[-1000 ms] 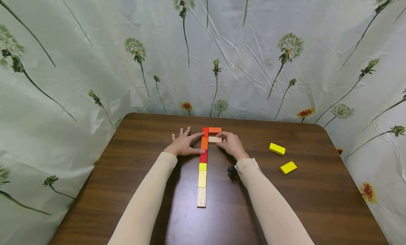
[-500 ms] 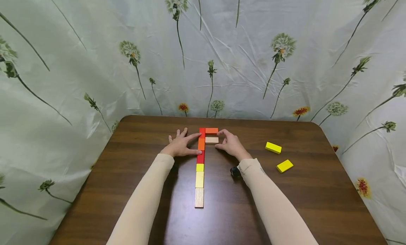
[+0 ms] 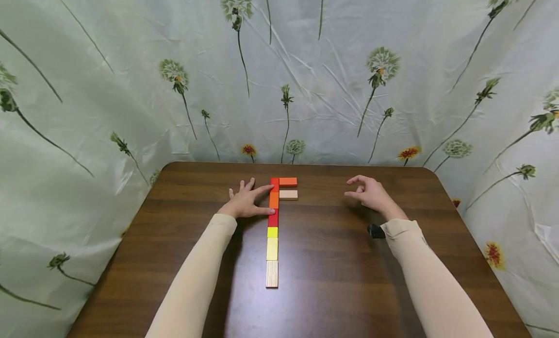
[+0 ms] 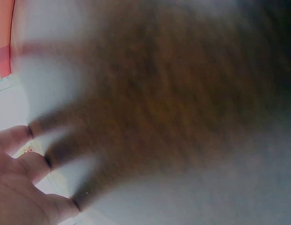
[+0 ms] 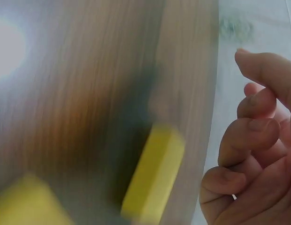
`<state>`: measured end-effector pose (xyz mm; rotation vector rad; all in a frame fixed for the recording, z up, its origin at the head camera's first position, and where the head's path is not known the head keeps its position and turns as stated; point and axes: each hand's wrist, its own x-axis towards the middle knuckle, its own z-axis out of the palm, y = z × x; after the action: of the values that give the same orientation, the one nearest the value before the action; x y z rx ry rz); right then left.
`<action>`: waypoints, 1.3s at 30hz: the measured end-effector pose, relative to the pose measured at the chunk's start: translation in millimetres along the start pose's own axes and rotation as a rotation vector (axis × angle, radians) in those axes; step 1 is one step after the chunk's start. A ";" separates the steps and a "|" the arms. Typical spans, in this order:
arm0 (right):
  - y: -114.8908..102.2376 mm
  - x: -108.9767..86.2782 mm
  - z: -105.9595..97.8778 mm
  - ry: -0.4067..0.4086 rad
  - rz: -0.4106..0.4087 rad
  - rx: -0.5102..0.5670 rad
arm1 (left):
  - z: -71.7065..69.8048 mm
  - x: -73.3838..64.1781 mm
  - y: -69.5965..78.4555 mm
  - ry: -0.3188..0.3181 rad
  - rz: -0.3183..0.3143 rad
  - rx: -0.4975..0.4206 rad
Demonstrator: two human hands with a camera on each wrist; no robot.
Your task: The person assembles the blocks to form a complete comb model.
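The left hand (image 3: 245, 202) lay flat on the brown worktop (image 3: 174, 241), fingers spread, its forefinger and thumb touching the left side of a column of blocks (image 3: 272, 231) running red, orange, red, yellow, yellow and bare wood toward the person. An orange block (image 3: 288, 181) and a pale block (image 3: 288, 194) lay side by side against the column's far right. The right hand (image 3: 370, 193) hovered well to the right, fingers loosely curled, holding nothing. In the blurred right wrist view, two yellow blocks (image 5: 152, 176) lay just beneath it
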<state>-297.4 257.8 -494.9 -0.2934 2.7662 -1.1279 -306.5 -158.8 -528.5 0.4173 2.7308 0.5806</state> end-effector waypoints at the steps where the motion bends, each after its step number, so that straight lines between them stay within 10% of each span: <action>1: 5.8 -4.6 -6.8 -0.008 0.018 -0.005 | 0.0 -0.1 -0.4 0.001 -0.001 -0.003; 14: 57.8 -43.1 -36.2 -0.093 0.159 -0.058 | -1.9 -0.3 -2.0 -0.003 -0.005 -0.002; 39: 47.8 -40.4 -25.6 -0.082 0.129 -0.111 | -4.9 -3.5 2.9 -0.005 -0.012 -0.001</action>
<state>-269.3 317.9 -508.2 -0.1665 2.7359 -0.9132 -304.5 -159.2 -522.2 0.4015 2.7258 0.5774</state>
